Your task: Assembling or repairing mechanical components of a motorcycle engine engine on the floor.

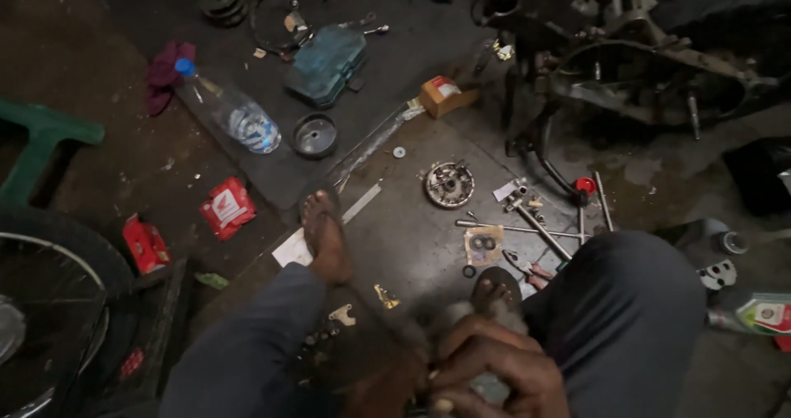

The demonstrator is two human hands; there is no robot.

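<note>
My right hand (pixel 498 367) is at the bottom edge between my knees, its fingers curled over a pale grey, blurred object (pixel 461 312) that could be a rag or a part. My left hand (pixel 383 385) is pressed against the same object from the left, dark and blurred. Both hands hover over the grey floor just in front of my sandalled feet (pixel 323 237). A small brass piece (pixel 386 297) and a pale metal bracket (pixel 342 314) lie beside my left leg.
A round clutch-like disc (pixel 449 185), long rods (pixel 527 229) and small fittings lie ahead. Farther off are a plastic bottle (pixel 231 115), a black cup (pixel 315 135), a teal cover (pixel 327 62), an orange box (pixel 445 95) and red packets (pixel 227 208). An engine frame (pixel 651 80) stands right, a wheel (pixel 49 302) left.
</note>
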